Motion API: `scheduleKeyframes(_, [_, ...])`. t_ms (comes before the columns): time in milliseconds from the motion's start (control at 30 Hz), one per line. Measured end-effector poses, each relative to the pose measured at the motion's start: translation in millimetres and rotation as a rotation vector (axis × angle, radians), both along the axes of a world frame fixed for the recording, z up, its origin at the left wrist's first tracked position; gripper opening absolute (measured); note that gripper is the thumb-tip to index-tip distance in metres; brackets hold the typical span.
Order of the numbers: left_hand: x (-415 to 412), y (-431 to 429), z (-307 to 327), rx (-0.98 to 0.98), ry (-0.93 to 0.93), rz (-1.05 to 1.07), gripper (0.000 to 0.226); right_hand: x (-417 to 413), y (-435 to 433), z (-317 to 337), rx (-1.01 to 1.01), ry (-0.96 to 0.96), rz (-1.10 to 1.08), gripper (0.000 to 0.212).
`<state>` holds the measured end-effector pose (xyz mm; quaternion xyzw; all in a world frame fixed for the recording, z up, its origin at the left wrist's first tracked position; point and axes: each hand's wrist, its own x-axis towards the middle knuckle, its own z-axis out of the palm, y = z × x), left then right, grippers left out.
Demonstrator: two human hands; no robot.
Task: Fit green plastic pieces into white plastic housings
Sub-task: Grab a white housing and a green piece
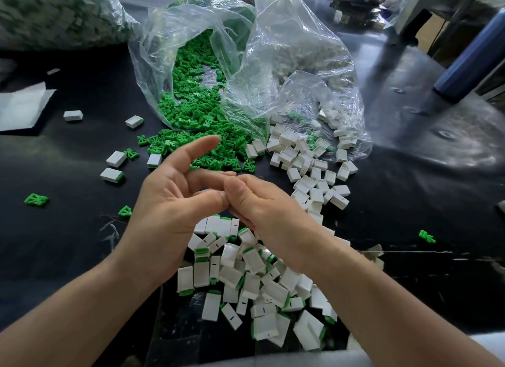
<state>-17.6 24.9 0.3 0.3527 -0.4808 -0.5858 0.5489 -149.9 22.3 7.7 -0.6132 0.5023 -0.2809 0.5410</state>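
My left hand [169, 202] and my right hand [262, 205] meet at the middle of the black table, above a heap of white housings with green pieces fitted in them [246, 279]. The left index finger points up and the other left fingers lie loosely against the right thumb. My right hand's fingers curl downward, and its palm side is hidden. No piece shows in either hand. Loose green pieces [188, 120] spill from a clear bag behind the hands. Empty white housings [308, 169] lie to the right of them.
Two clear plastic bags [300, 52] lie open at the back centre, and a large full bag [54, 13] sits at the back left. White paper [21, 106] lies at the left edge. A blue cylinder [472, 54] stands at the right. Stray green pieces [36, 199] dot the table.
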Motion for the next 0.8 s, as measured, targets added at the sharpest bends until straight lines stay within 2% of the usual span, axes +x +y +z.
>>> scheduleKeyframes(233, [1.4, -0.7, -0.8, 0.002, -0.006, -0.019, 0.071, -1.4, 1.3, 3.5, -0.077, 0.034, 0.021, 0.039])
scheduleKeyframes(433, [0.9, 0.3, 0.1, 0.001, 0.013, -0.03, 0.066, 0.3, 0.9, 2.5, -0.058, 0.03, -0.007, 0.041])
scheduleKeyframes(533, [0.5, 1.4, 1.9, 0.007, 0.027, -0.039, 0.073, 0.1, 1.0, 1.8, -0.059, 0.003, -0.016, 0.041])
scheduleKeyframes(800, [-0.7, 1.9, 4.8, 0.024, 0.047, -0.038, 0.072, -0.3, 2.3, 3.5, -0.07, 0.009, -0.034, 0.041])
